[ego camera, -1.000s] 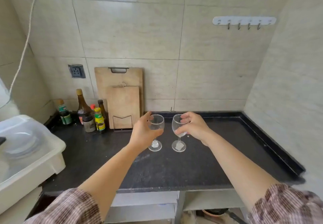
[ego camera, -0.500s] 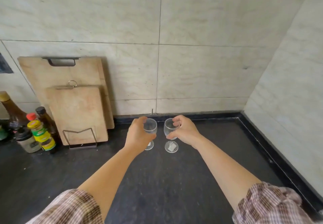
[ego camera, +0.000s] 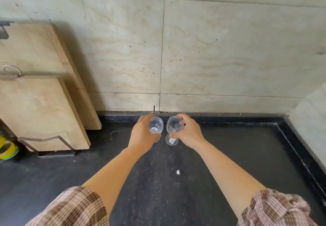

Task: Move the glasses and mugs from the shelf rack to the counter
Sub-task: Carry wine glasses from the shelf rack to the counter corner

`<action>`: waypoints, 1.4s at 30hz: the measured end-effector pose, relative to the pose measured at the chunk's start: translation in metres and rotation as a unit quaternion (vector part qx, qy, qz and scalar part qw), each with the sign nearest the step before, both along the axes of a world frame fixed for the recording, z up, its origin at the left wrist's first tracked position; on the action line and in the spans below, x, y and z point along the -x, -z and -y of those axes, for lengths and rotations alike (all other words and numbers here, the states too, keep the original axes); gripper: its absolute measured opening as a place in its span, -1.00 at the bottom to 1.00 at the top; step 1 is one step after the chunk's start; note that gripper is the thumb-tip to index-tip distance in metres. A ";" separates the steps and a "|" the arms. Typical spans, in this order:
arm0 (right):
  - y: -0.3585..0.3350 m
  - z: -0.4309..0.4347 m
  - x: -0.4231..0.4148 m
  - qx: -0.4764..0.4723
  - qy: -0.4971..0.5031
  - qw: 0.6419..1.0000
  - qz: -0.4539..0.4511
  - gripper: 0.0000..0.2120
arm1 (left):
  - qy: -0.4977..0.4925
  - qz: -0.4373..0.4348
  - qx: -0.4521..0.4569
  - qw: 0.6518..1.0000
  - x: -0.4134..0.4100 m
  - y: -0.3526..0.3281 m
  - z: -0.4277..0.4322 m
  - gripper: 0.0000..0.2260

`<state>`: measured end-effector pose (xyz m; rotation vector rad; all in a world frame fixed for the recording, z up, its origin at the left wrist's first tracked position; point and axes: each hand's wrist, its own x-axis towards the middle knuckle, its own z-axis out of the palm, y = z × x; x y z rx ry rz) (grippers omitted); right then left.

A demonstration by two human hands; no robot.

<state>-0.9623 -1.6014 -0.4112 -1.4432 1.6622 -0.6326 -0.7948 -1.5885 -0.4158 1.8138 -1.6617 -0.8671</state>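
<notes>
Head view: gripping left glass (ego camera: 156, 125) with left hand (ego camera: 142, 135), right glass (ego camera: 173, 124) with right hand (ego camera: 190, 132), side by side at 12 o'clock on counter (ego camera: 247, 155).

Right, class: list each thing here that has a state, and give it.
left glass, upright, empty, held by the bowl
right glass, upright, empty, held by the bowl
left hand, gripping the left glass
right hand, gripping the right glass
cutting boards, leaning against the wall
</notes>
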 end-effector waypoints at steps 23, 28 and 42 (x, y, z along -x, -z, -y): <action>0.026 0.050 -0.014 -0.029 -0.047 0.996 -0.075 -0.33 | -0.002 0.011 -0.065 0.998 -0.005 0.028 0.044 -0.25; 0.010 0.041 -0.017 0.021 -0.068 0.986 -0.150 -0.28 | -0.019 -0.005 -0.045 0.999 -0.018 0.017 0.028 -0.23; -0.064 -0.099 -0.165 0.133 -0.311 0.924 -0.176 -0.54 | -0.125 0.189 -0.030 0.973 -0.155 -0.064 -0.170 -0.56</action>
